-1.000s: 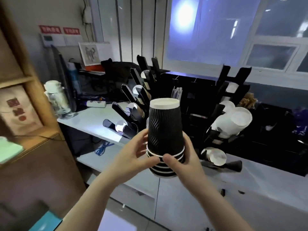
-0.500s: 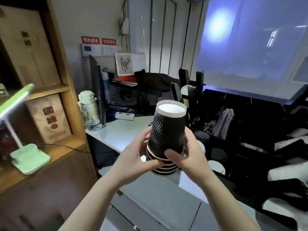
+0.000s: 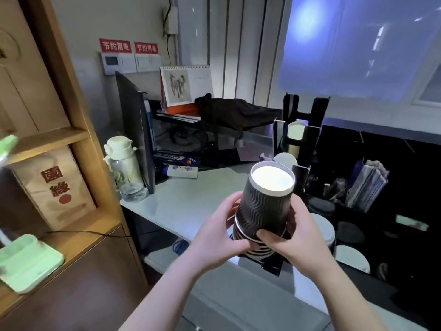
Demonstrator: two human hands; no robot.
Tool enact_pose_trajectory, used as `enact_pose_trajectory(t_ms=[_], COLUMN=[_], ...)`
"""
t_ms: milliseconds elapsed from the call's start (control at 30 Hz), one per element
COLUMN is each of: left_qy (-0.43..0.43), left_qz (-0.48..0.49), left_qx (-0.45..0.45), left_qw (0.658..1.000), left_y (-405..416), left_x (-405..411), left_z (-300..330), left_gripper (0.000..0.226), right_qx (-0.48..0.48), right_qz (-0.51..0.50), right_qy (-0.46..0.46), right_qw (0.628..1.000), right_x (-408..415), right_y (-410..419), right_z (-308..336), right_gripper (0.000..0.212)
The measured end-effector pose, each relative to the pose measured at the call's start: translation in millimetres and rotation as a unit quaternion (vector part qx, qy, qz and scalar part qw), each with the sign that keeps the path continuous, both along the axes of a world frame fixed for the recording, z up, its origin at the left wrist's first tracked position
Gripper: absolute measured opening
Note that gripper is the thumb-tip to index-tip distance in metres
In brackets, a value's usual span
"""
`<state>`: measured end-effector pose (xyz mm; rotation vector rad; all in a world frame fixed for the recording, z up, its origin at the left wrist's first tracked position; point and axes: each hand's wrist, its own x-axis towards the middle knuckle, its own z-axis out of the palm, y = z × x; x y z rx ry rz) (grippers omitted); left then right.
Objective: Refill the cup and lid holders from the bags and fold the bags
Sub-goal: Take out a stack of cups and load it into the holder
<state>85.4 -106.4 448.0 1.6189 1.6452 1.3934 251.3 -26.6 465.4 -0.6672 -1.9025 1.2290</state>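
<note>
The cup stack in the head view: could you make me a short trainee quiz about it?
1. True or false: the stack of black cups rests on the white counter.
2. Which hands grip the stack? A) left only B) right only C) both
3. Fill in: the stack's white bases face ____.

Key: 1. False; it is held up by the left hand and right hand. 2. C. 3. Up.

"节约用电" on two red wall signs (image 3: pixel 115 45); "國緣" on paper bag (image 3: pixel 53 187)
</note>
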Motion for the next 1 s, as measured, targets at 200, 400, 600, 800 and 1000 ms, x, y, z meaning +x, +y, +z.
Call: enact_pose_trajectory(t_ms=[200, 400, 600, 800, 1000], left_qy=[0.072, 0.170, 0.103, 0.023, -0.028], left_qz=[-0.031, -0.055, -0.094, -0.107, -0.093], left_qx=[-0.027, -0.015, -0.063, -0.109, -0.108], left_qw=[0.997, 0.984, 0.988, 0.988, 0.989], left_y=[13, 20, 21, 20, 20], left_x=[-11, -22, -34, -38, -38], left_z=[-18, -38, -65, -64, -73], left_gripper=[0.091, 0.080, 0.080, 0.071, 0.084], right_qx=[0.055, 0.118, 0.101, 0.089, 0.089], right_qz=[-0.096, -0.213, -0.256, -0.283, -0.311], right_qy=[-0.073, -0.118, -0.137, -0.151, -0.161], right_qw=[0.991, 0.963, 0.952, 0.943, 0.932], right_x=[-2, -15, -15, -25, -28], right_y=[-18, -38, -43, -39, -42], right_z=[-9, -34, -41, -42, -64], right_gripper=[0.086, 0.087, 0.084, 0.087, 0.075])
